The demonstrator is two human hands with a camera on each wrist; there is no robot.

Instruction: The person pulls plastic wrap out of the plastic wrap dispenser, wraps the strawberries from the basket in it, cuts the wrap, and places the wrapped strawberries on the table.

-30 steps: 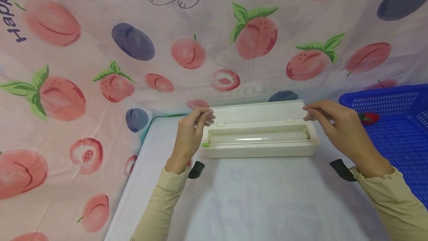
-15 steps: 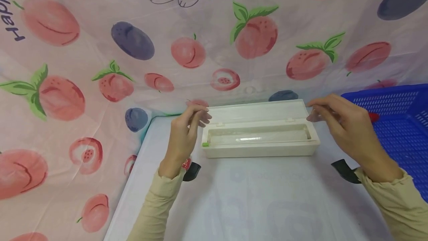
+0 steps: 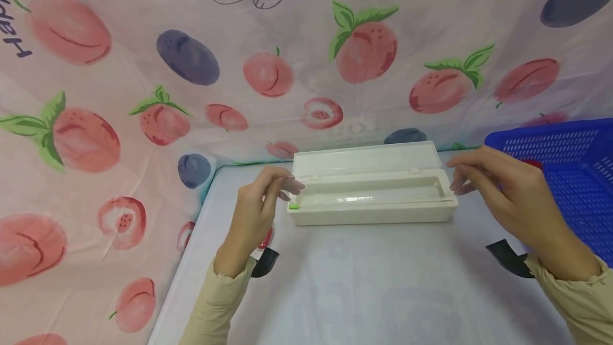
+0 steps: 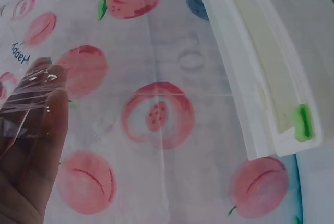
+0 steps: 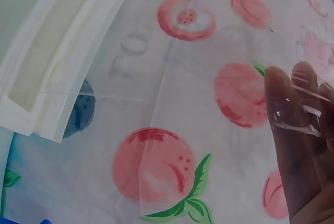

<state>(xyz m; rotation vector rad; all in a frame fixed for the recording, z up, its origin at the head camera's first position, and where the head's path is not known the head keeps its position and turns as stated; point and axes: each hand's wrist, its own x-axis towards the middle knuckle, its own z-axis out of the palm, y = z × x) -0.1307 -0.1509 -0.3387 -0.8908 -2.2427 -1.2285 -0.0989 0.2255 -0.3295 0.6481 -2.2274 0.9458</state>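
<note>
Left hand (image 3: 258,202) and right hand (image 3: 510,193) both pinch clear film (image 5: 300,128) by the white box (image 3: 373,215); probably drawing-out step, next needing even tension.

White dispenser box (image 3: 375,214): long, narrow, rectangular, lying level on its base, long side toward the person. Lid (image 3: 369,157) raised, tilted back along the rear edge. Recess along the top exposed, pale lining; contents hard to make out. Small green tab (image 3: 294,206) at the front left corner. Clear film (image 4: 44,85): thin, glossy, wrinkled across the fingers, held between left hand (image 3: 256,204) and right hand (image 3: 507,190); one hand near each end of the box. Film outline between the hands too faint to trace fully
</note>
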